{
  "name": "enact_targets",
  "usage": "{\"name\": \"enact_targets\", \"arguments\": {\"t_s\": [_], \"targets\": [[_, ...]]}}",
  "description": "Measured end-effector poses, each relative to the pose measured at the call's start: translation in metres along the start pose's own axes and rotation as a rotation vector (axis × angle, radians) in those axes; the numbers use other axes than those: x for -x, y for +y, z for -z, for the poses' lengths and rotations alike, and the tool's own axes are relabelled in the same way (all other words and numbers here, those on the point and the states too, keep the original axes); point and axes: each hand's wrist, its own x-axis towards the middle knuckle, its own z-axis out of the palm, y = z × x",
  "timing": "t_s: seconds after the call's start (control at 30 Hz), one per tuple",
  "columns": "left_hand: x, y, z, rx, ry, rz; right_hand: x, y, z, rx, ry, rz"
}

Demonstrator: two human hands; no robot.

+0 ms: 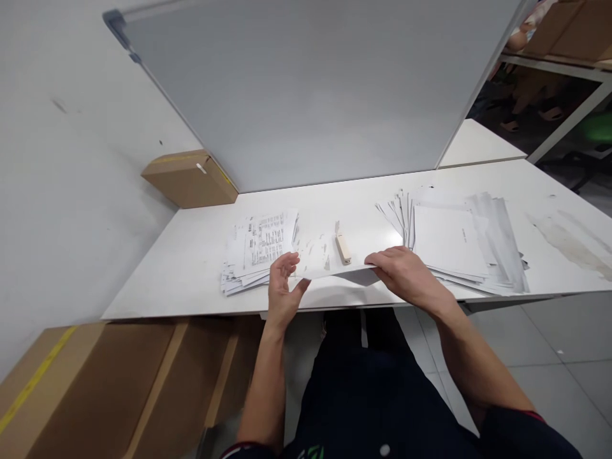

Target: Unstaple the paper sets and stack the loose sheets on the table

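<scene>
1. A cardboard box [191,178] sits at the tabletop's [182,268] far left; printed pages [258,252] lie stacked nearby.
2. The left hand [283,287] pinches the left edge of a sheet [329,258], fingers half curled.
3. The sheet, raised just above the tabletop's near edge, looks light, floppy and easily creased; its edges seem the best hold.
4. A stapler [343,247] lies just behind it.
5. The right hand [401,271] grips the sheet's right edge, beside fanned papers [459,242].

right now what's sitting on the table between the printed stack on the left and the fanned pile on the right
In the head view, a beige stapler and the sheets held by the left hand and right hand.
</scene>
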Motion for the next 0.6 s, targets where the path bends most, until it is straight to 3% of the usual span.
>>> {"name": "enact_targets", "arguments": {"t_s": [0.1, 0.23, 0.3, 0.4, 0.6], "targets": [[0.008, -0.01, 0.003, -0.272, -0.162, 0.043, -0.002, -0.02, 0.022, 0.388, -0.184, 0.036], [0.02, -0.036, -0.002, -0.245, -0.343, -0.028, -0.008, -0.037, 0.018, 0.589, -0.33, 0.076], [0.023, -0.05, -0.004, -0.193, -0.379, -0.071, -0.011, -0.038, 0.009, 0.61, -0.384, 0.058], [0.024, -0.064, -0.004, -0.221, -0.413, -0.018, -0.013, -0.033, 0.0, 0.602, -0.441, 0.011], [0.023, -0.066, -0.005, -0.252, -0.4, -0.012, -0.013, -0.028, -0.001, 0.604, -0.447, -0.005]]}}
